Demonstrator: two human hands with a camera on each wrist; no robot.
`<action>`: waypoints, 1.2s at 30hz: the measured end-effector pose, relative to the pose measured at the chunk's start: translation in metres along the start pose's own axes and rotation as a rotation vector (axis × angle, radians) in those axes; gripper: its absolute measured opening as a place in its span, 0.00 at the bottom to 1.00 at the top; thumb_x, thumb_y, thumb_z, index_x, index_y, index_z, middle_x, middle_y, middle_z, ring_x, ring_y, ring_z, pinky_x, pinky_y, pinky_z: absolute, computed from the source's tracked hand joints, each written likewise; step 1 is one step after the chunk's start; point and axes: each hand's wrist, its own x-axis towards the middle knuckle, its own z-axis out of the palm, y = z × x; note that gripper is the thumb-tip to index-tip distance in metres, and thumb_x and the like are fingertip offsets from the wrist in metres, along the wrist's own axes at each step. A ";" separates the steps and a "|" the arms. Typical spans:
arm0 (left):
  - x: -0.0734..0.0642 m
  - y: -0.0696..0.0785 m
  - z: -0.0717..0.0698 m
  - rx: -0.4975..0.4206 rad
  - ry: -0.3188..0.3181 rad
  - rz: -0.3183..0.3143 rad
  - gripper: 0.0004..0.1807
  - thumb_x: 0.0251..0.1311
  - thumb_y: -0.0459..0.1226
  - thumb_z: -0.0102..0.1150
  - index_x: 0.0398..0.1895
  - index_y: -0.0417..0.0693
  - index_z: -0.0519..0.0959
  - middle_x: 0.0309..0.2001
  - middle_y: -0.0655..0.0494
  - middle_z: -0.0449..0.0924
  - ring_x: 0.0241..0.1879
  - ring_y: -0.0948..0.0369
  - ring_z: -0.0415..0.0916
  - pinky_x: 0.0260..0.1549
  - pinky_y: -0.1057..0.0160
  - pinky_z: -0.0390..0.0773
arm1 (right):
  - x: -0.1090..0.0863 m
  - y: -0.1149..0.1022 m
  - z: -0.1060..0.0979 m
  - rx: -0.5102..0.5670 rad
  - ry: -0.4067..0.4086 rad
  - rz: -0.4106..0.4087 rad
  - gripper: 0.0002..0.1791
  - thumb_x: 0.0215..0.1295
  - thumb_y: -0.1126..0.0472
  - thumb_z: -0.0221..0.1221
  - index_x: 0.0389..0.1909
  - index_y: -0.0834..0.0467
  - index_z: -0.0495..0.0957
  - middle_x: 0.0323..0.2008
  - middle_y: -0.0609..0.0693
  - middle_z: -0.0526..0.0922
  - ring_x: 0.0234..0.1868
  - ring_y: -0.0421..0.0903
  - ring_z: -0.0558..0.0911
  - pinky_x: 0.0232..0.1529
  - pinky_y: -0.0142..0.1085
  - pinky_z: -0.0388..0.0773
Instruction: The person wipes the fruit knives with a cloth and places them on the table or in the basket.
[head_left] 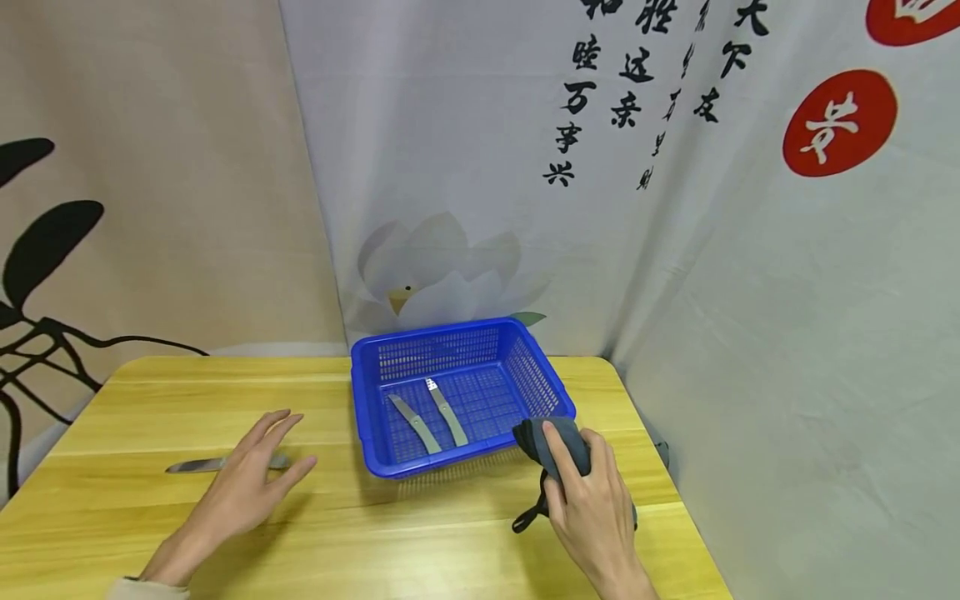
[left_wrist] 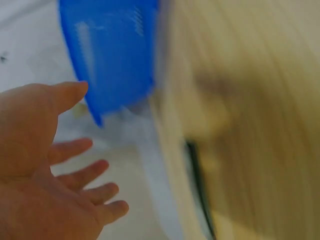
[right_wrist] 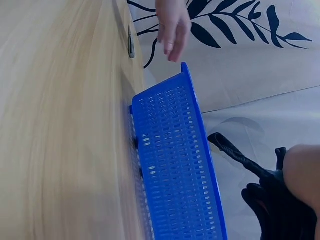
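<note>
My left hand [head_left: 243,483] is spread with fingers extended over a knife [head_left: 193,466] on the table, hiding the middle of it. The blade points left and a bit of pale handle shows to the right. On the other side, my right hand [head_left: 592,504] grips a dark grey-blue fabric bundle [head_left: 579,450] with a black strap loop [head_left: 528,518], beside the near right corner of a blue plastic basket [head_left: 468,450]. Inside the basket lie a pale-handled knife [head_left: 417,423] and a similar pale-handled tool [head_left: 448,414] with a holed metal end.
The basket stands at the back of the yellow wood-grain table [head_left: 315,550]. Behind and to the right hang printed cloth curtains [head_left: 465,150] with dark lettering and plant drawings. The table's right edge runs just past my right hand.
</note>
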 end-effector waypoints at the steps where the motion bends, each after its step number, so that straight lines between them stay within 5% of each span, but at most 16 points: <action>1: -0.001 -0.009 -0.001 0.019 -0.020 0.010 0.39 0.78 0.44 0.72 0.81 0.31 0.70 0.79 0.25 0.67 0.75 0.21 0.67 0.64 0.14 0.74 | -0.001 0.001 0.000 0.001 0.000 -0.003 0.38 0.64 0.65 0.66 0.78 0.47 0.81 0.57 0.72 0.81 0.46 0.61 0.84 0.25 0.43 0.81; 8: -0.003 -0.061 -0.007 0.144 -0.144 0.037 0.34 0.81 0.45 0.67 0.79 0.31 0.73 0.78 0.20 0.69 0.76 0.16 0.62 0.66 0.08 0.63 | -0.007 0.005 0.000 -0.003 -0.014 -0.028 0.39 0.63 0.63 0.67 0.79 0.46 0.80 0.57 0.70 0.81 0.46 0.60 0.83 0.27 0.43 0.81; 15: -0.002 -0.082 -0.009 0.328 -0.203 0.033 0.24 0.80 0.39 0.67 0.71 0.34 0.82 0.72 0.25 0.79 0.70 0.23 0.76 0.62 0.09 0.71 | -0.011 0.007 0.000 -0.005 -0.021 -0.034 0.40 0.62 0.64 0.67 0.79 0.46 0.80 0.57 0.70 0.81 0.45 0.59 0.83 0.26 0.41 0.78; 20: 0.000 -0.085 -0.008 0.436 -0.141 0.098 0.18 0.72 0.32 0.73 0.62 0.37 0.88 0.63 0.32 0.88 0.58 0.34 0.89 0.52 0.19 0.85 | -0.014 0.008 0.001 -0.006 -0.029 -0.030 0.40 0.63 0.64 0.67 0.79 0.45 0.80 0.57 0.70 0.81 0.46 0.59 0.83 0.26 0.41 0.78; 27: -0.003 -0.087 -0.007 0.440 -0.064 0.160 0.12 0.65 0.29 0.79 0.50 0.40 0.91 0.47 0.44 0.93 0.39 0.46 0.92 0.40 0.40 0.93 | -0.014 0.008 0.001 0.000 -0.037 -0.025 0.41 0.62 0.64 0.68 0.79 0.44 0.79 0.57 0.69 0.81 0.45 0.58 0.83 0.26 0.41 0.78; 31: -0.002 -0.078 -0.017 0.433 -0.101 0.120 0.11 0.64 0.27 0.79 0.44 0.45 0.88 0.38 0.55 0.89 0.32 0.58 0.85 0.30 0.54 0.88 | -0.014 0.008 0.001 0.001 -0.040 -0.025 0.42 0.61 0.65 0.69 0.79 0.44 0.79 0.57 0.69 0.81 0.46 0.58 0.83 0.26 0.41 0.78; 36: 0.001 -0.058 -0.039 0.380 -0.097 0.072 0.11 0.68 0.28 0.77 0.41 0.50 0.82 0.33 0.62 0.81 0.28 0.67 0.69 0.24 0.66 0.70 | -0.013 0.007 0.000 0.012 -0.040 -0.025 0.42 0.61 0.64 0.69 0.80 0.44 0.79 0.57 0.69 0.81 0.48 0.59 0.84 0.27 0.43 0.81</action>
